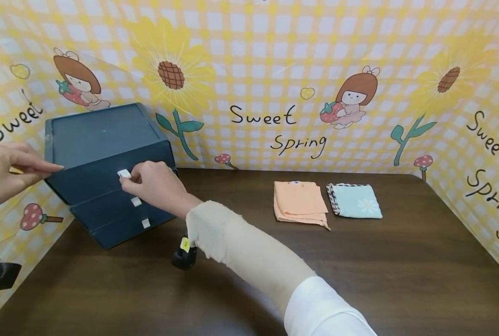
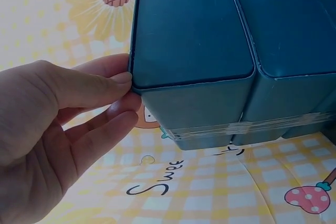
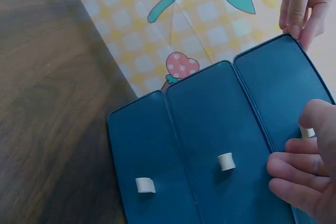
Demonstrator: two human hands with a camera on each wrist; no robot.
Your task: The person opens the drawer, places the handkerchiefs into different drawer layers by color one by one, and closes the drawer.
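Note:
A dark blue three-drawer box [image 1: 106,133] stands at the left of the table, every drawer closed. With thumb and forefinger, my right hand [image 1: 158,182] pinches the white pull tab [image 1: 124,173] on the top drawer [image 1: 91,175]. In the right wrist view this tab [image 3: 306,131] is partly hidden by the hand. My left hand [image 1: 10,170] touches the box's top left front corner with its fingertips. Seen from the left wrist, the thumb and fingers [image 2: 115,80] lie fairly straight against that corner.
Two more white tabs mark the middle drawer [image 1: 136,201] and the bottom drawer [image 1: 146,223]. Right of centre on the brown table [image 1: 400,270] lie a folded orange cloth [image 1: 299,200] and a folded light blue cloth [image 1: 356,200]. A yellow checked sheet [image 1: 249,56] surrounds the table.

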